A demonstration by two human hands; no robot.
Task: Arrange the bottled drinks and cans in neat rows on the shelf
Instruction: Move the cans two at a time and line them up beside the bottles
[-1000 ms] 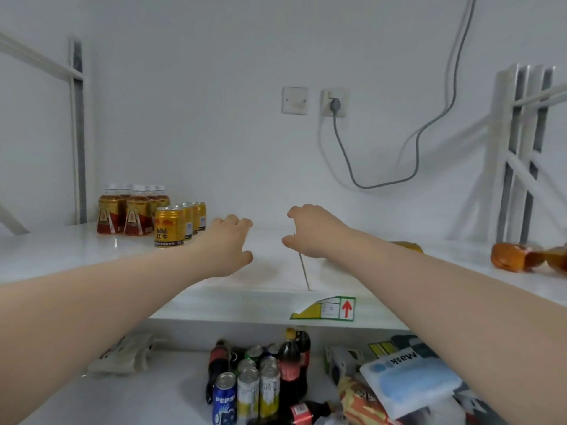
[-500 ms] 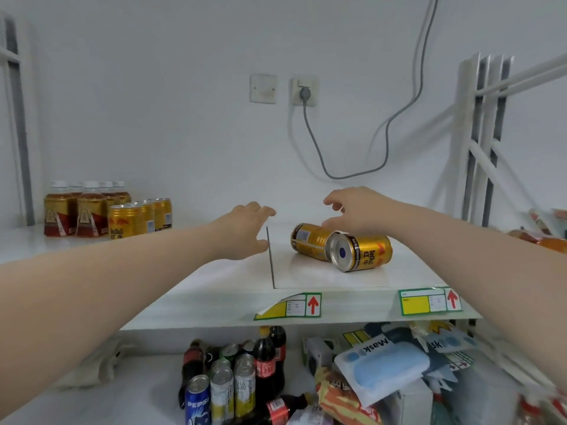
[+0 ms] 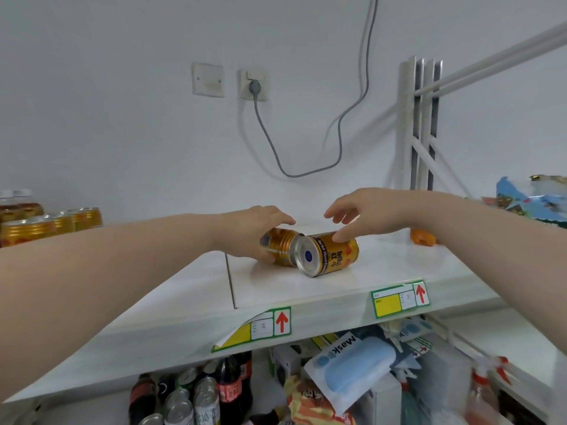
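Now | left hand (image 3: pixel 254 231) grips rear can (image 3: pixel 277 245) | right hand (image 3: pixel 368 216) spread, thumb touching front can (image 3: pixel 328 256)

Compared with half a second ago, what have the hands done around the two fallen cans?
The left hand moved right and now grips the rear can. The right hand shifted onto the front can, thumb touching it, fingers spread. Both cans still lie on their sides, touching, on the shelf. The standing cans at far left are unchanged.

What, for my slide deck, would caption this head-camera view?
Left hand grips one sideways gold can, right hand touches the Red Bull can beside it, on a white shelf.
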